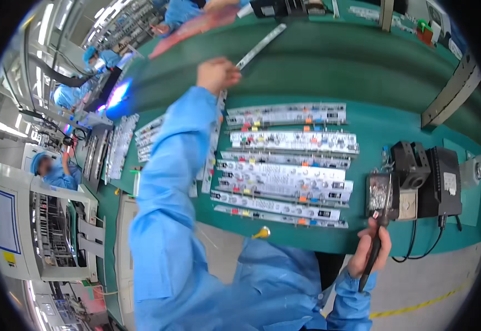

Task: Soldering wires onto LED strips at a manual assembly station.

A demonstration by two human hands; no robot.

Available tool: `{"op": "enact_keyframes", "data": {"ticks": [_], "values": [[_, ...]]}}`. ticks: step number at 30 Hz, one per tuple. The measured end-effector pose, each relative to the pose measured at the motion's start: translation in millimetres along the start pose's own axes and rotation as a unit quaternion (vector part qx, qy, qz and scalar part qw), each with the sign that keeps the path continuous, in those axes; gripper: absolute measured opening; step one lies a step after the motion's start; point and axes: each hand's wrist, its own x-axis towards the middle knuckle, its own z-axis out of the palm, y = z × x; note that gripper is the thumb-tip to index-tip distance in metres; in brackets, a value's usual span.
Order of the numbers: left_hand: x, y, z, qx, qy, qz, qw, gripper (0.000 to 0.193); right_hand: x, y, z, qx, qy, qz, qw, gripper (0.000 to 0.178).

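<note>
Green bench (406, 127), white boards (284, 182) with multicoloured dots, blue sleeves (168, 182).

A long green tabletop (395, 127) sweeps across the scene, grey floor (428, 281) below its near edge with a yellow line (417, 304) running over it. Off to the left, a white machine cabinet (8, 220), and bright ceiling strip lights (44, 22) overhead.

Long white circuit strip (261, 46), tilted diagonally at upper centre of the frame; black soldering iron (374, 255) upright at lower right.
</note>
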Motion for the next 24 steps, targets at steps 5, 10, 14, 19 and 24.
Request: {"op": "enact_keyframes", "data": {"ticks": [5,10,14,19,24], "values": [[-142.9,49.1,-41.9,0.191,-0.074,0.181,0.962,0.019,6.9,1.1,6.6,-0.04,-0.006,-0.012,0.999,0.035],[-256.6,-3.6,-74.4,0.392,-0.114,0.271,0.872,0.01,9.7,-2.8,14.4,-0.12,-0.074,-0.006,0.99,0.04],[-297.3,-56.4,-82.2,0.403,-0.032,0.264,0.875,0.016,1.8,-11.7,18.1,-0.157,-0.102,-0.016,0.982,0.043],[-305.1,-86.0,-90.0,0.378,-0.005,0.226,0.898,0.02,-8.0,-17.8,25.0,-0.187,-0.107,-0.018,0.976,0.043],[-303.3,-95.2,-87.7,0.321,-0.035,0.181,0.929,0.019,-11.2,-16.4,28.3,-0.207,-0.104,-0.027,0.972,0.042]]}}
